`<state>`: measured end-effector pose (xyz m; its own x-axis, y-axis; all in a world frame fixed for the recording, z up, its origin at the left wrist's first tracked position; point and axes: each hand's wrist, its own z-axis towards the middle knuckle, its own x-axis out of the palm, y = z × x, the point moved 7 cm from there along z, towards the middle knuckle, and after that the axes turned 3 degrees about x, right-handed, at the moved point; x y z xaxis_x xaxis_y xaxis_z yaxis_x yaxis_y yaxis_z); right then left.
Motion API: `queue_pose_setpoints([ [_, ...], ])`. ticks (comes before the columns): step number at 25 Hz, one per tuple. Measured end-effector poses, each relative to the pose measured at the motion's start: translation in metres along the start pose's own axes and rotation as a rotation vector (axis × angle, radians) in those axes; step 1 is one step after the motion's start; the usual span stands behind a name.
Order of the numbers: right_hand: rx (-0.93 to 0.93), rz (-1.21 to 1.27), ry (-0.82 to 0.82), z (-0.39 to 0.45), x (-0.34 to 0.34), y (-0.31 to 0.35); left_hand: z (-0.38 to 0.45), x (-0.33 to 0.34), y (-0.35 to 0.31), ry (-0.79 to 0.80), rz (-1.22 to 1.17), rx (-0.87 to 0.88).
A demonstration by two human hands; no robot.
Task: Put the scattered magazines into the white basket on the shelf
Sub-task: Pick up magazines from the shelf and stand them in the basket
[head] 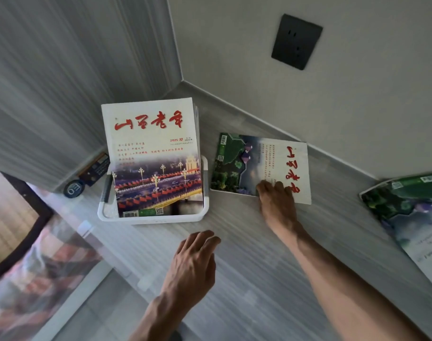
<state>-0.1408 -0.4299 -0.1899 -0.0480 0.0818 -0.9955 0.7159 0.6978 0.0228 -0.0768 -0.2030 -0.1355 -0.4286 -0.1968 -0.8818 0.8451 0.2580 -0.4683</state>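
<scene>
The white basket (106, 212) stands on the grey shelf with a stack of magazines in it; the top magazine (152, 153) has red script and a night street photo and leans upright. To the basket's right a green-and-white magazine (254, 161) lies flat on the shelf. My right hand (277, 200) rests on its near edge, fingers on the cover, thumb hidden. Another green magazine (411, 217) lies at the far right, partly cut off by the frame. My left hand (194, 264) hovers over the shelf in front of the basket, fingers loosely curled, holding nothing.
The grey shelf (247, 267) meets two walls in a corner behind the basket. A dark wall socket (296, 41) sits on the right wall. A round dark object (73, 189) and a small dark card (97, 168) lie left of the basket. A patterned cloth (37, 267) lies below the shelf's left edge.
</scene>
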Motion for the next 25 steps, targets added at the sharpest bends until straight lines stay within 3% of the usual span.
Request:
queue_pose_setpoints([
  [5,-0.088,-0.032,-0.025,0.005,-0.007,-0.003,-0.003,0.001,-0.006,-0.012,0.005,0.002],
  [9,0.027,0.159,-0.041,-0.005,-0.012,-0.011,-0.002,0.007,-0.011,-0.008,-0.023,-0.014],
  [12,0.026,0.278,0.034,-0.058,-0.012,-0.023,0.002,0.003,-0.031,-0.052,-0.060,-0.017],
  [15,-0.016,0.216,0.125,-0.157,-0.008,-0.044,0.008,-0.005,-0.053,-0.115,-0.087,-0.008],
  [16,-0.014,0.190,0.167,-0.190,-0.004,-0.052,0.010,0.003,-0.054,-0.083,-0.077,-0.056],
  [20,0.184,0.233,0.271,-0.263,0.015,-0.068,-0.004,0.073,-0.038,0.347,0.072,-0.401],
  [23,0.286,0.304,0.322,-0.275,0.026,-0.057,-0.002,0.087,-0.035,0.280,-0.031,-0.464],
  [25,0.347,0.368,0.305,-0.278,0.026,-0.055,0.010,0.089,-0.020,0.247,-0.224,-0.624],
])
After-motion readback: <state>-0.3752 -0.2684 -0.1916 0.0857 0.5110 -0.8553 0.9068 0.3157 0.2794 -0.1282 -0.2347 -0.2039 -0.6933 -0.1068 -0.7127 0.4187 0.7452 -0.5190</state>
